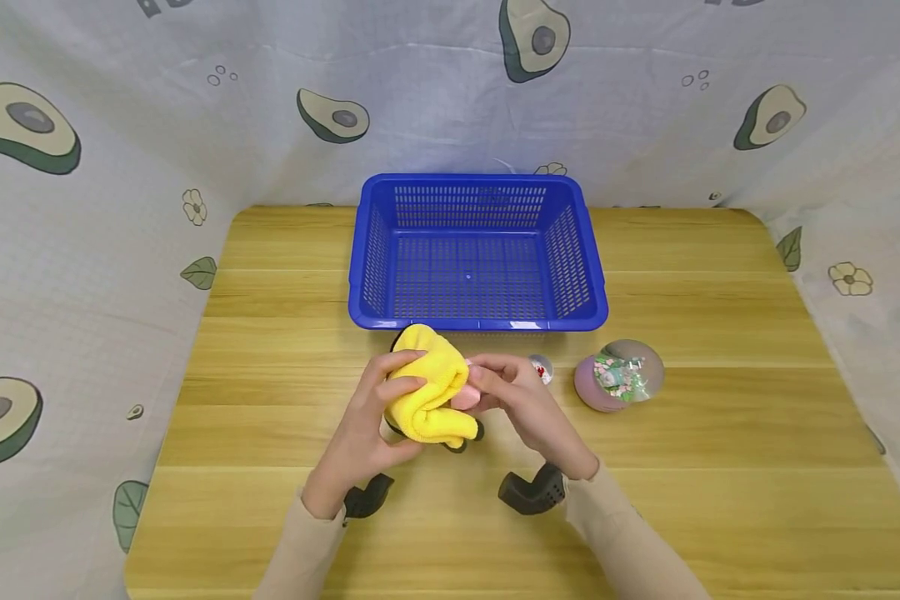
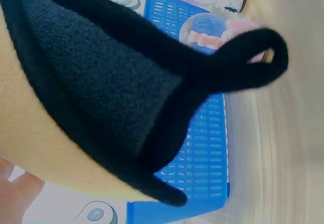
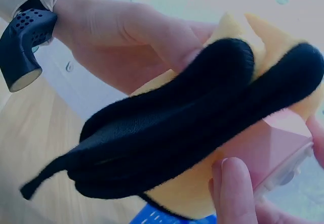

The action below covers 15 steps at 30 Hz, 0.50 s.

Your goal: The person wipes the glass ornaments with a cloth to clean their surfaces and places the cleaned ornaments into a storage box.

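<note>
Where both hands meet, head view: yellow cloth (image 1: 429, 383), clamped in the curled fingers of the left hand (image 1: 367, 421); pink piece (image 1: 466, 398) at its right side, pinched by the right hand (image 1: 521, 400).
Beyond the grip: blue basket (image 1: 478, 325).
Right of the grip: small globe (image 1: 543, 368), partly behind the right hand; farther out, lavender-based globe (image 1: 596, 390) on the wooden table (image 1: 720, 417).
Cloth, left wrist view: dark lining (image 2: 96, 67) and black loop (image 2: 277, 57) across the foreground; past them, clear dome (image 2: 202, 27), possibly part of the held piece, though the overlap leaves this unsettled.
Cloth, right wrist view: folded and dark-edged, between the hands; pink piece alongside, right fingers touching it.
</note>
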Motion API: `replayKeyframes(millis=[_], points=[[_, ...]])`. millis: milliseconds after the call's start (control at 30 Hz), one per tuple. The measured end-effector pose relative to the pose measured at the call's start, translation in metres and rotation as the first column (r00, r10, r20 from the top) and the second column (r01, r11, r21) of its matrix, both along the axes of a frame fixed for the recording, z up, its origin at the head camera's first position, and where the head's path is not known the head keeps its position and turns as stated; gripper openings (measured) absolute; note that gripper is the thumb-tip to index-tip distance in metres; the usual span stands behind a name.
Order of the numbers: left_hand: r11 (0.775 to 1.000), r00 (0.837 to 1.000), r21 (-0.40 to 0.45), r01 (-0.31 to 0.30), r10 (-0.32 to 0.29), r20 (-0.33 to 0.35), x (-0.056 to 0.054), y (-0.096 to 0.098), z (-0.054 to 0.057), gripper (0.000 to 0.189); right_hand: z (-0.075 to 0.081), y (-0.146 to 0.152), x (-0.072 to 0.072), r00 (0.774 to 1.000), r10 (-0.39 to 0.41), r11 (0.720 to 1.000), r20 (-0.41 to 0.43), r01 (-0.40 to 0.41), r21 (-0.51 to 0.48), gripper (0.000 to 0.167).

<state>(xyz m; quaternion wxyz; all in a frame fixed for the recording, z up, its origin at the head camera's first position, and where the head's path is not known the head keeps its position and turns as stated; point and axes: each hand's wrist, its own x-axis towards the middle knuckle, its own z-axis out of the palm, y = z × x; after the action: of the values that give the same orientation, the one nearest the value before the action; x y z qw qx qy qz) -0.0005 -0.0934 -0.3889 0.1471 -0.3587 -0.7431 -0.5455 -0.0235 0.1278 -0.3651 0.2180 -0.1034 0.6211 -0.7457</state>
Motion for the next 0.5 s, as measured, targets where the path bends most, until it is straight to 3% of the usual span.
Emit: replayKeyframes(millis=[100,267,400,500], points=[[1.0,1.0,0.016,-0.012,0.012,0.019,0.001,0.0,-0.001,0.072,0.003,-0.002,0.0,0.999,-0.008,0.999,0.042,0.006,0.042,0.041],[0.997,0.998,0.043,-0.064,0.063,0.024,-0.001,0.002,-0.001,0.062,0.008,-0.007,0.002,0.999,-0.04,0.989,0.004,0.039,0.145,0.04],[0.991,0.994,0.069,-0.113,0.113,0.012,-0.004,0.004,-0.002,0.051,0.01,-0.011,0.005,0.992,-0.044,0.976,-0.121,0.069,0.206,0.038],[0.986,0.992,0.112,-0.121,0.115,0.056,-0.005,0.004,-0.003,0.045,0.01,-0.013,0.008,0.969,-0.048,0.969,-0.243,0.104,0.224,0.039]])
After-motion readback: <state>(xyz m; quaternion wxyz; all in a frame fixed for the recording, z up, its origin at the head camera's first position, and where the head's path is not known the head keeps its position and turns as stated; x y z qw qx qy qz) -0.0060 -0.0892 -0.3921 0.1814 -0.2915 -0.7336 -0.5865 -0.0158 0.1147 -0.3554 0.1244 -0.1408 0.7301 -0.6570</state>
